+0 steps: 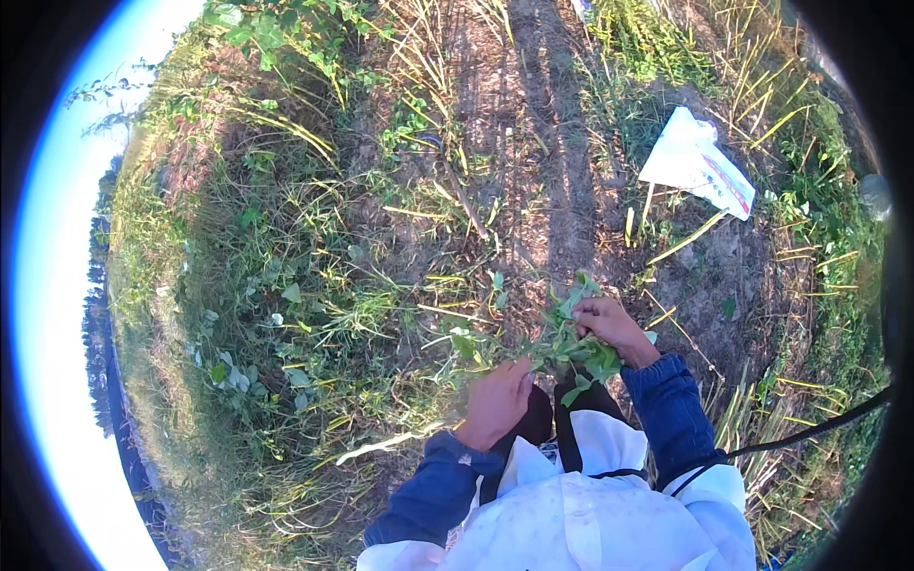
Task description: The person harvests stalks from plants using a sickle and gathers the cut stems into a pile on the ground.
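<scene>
My left hand (497, 403) is closed, its thumb and fingertips meeting at the stems of a leafy green plant (597, 362). A little higher and to the right, my right hand (612, 325) has its fingers curled in on the upper part of the same plant. Broad green leaves hang below and between the two hands, in front of my dark-clad legs. From beside my left wrist a pale stalk (386, 444) sticks out to the left; whether it belongs to the held plant cannot be told.
Weeds and grass (257, 352) grow thick on the left. Bare brown soil (562, 214) with dry stalks runs ahead. A white plastic sheet (700, 164) lies at the right among yellow stems. A black cord (809, 433) crosses at lower right, beside my white garment (581, 528).
</scene>
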The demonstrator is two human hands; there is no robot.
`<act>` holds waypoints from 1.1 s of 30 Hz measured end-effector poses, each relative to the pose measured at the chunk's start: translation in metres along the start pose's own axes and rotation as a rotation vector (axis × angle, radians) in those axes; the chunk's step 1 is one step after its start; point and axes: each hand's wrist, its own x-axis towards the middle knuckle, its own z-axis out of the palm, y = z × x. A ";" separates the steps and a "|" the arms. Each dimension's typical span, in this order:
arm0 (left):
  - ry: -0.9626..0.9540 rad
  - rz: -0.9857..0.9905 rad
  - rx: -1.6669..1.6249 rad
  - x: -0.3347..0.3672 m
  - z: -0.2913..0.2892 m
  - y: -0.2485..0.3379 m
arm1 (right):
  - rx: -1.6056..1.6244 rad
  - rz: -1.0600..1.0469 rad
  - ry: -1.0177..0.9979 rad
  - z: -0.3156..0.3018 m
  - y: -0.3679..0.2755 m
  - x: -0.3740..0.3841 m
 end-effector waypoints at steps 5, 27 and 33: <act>0.077 -0.063 -0.012 0.021 -0.022 -0.007 | -0.346 -0.251 -0.341 -0.031 -0.069 0.020; 0.115 -0.062 0.018 0.219 -0.156 -0.234 | -0.901 -0.413 -0.464 0.046 -0.225 0.338; 0.068 -0.121 -0.099 0.277 -0.247 -0.338 | -1.027 -0.447 -0.471 0.113 -0.295 0.453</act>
